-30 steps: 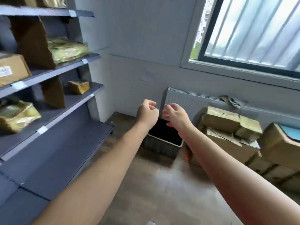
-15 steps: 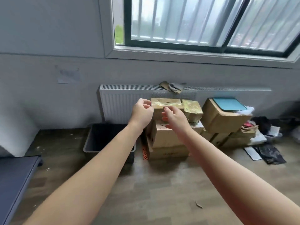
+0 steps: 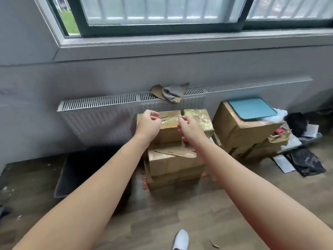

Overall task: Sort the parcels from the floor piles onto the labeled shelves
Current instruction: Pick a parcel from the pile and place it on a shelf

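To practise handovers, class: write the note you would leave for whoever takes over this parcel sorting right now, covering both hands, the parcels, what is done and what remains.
Left hand: loosely curled, holding nothing, in front of the top brown parcel of the middle stack.
Right hand: the same, near that parcel's right end, beside the shiny wrapped parcel.
Further right: large box with a teal pad on top.
Done: no parcel in hand; shelves out of view.
Left: grasp the top parcel, then shelve every parcel.
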A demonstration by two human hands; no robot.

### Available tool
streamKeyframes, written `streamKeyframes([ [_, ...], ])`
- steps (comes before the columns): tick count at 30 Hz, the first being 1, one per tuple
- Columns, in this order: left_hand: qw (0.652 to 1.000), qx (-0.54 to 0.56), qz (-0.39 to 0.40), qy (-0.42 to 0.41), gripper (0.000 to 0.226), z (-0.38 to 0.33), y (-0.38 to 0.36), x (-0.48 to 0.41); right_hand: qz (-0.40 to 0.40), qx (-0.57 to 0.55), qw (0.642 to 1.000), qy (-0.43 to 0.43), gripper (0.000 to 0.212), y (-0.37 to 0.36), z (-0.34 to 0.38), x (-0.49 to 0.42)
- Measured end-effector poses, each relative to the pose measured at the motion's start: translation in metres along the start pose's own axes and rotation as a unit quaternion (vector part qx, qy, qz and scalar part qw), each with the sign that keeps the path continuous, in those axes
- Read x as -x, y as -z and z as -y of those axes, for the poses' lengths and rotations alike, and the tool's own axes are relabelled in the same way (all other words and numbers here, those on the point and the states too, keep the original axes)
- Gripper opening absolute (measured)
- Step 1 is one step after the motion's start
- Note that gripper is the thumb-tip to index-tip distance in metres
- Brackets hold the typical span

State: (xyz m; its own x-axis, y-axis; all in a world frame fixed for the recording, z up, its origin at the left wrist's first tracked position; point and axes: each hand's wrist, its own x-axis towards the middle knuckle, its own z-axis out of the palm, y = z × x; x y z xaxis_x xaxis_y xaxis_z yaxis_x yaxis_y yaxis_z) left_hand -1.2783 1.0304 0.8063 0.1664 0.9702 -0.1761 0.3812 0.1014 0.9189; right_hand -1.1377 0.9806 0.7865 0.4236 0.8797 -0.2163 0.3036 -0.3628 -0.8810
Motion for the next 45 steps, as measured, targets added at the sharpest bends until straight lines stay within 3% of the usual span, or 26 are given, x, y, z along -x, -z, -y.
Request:
streamKeyframes([
  [9, 0.992, -0.009, -0.015, 0.127, 0.022, 0.054, -0.03, -0.143, 0.067, 0.041, 0.994, -0.074, 0.034, -0.023, -0.032, -0.153],
  [14, 0.978, 0.006, -0.06, 0.198, 0.017, 0.103, -0.046, -0.22, 0.072, 0.094, 0.99, -0.083, 0.036, -0.047, -0.052, -0.226],
  [19, 0.971, -0.046, -0.067, 0.225, 0.035, 0.145, -0.065, -0.271, 0.069, 0.181, 0.979, -0.071, 0.035, -0.062, -0.076, -0.286],
  [26, 0.948, -0.117, -0.11, 0.273, 0.048, 0.189, -0.061, -0.307, 0.043, 0.291, 0.951, -0.093, 0.05, -0.063, -0.115, -0.344],
  [31, 0.938, -0.126, -0.074, 0.316, 0.047, 0.211, -0.067, -0.318, 0.108, 0.279, 0.936, -0.187, 0.061, -0.068, -0.138, -0.366],
  [34, 0.93, -0.138, -0.088, 0.329, 0.06, 0.219, -0.067, -0.322, 0.103, 0.265, 0.942, -0.178, 0.056, -0.086, -0.143, -0.372],
  [37, 0.929, -0.135, -0.075, 0.335, 0.043, 0.23, -0.068, -0.33, 0.056, 0.363, 0.923, -0.117, 0.048, -0.095, -0.148, -0.379],
  [40, 0.928, -0.142, -0.066, 0.339, 0.017, 0.233, -0.07, -0.334, 0.059, 0.416, 0.896, -0.144, 0.046, -0.093, -0.163, -0.394],
  [43, 0.925, -0.133, -0.068, 0.351, 0.02, 0.23, -0.072, -0.334, 0.051, 0.356, 0.915, -0.182, 0.041, -0.086, -0.172, -0.407],
  [45, 0.92, -0.104, -0.071, 0.37, 0.04, 0.232, -0.07, -0.334, 0.039, 0.293, 0.935, -0.194, 0.034, -0.08, -0.17, -0.411],
])
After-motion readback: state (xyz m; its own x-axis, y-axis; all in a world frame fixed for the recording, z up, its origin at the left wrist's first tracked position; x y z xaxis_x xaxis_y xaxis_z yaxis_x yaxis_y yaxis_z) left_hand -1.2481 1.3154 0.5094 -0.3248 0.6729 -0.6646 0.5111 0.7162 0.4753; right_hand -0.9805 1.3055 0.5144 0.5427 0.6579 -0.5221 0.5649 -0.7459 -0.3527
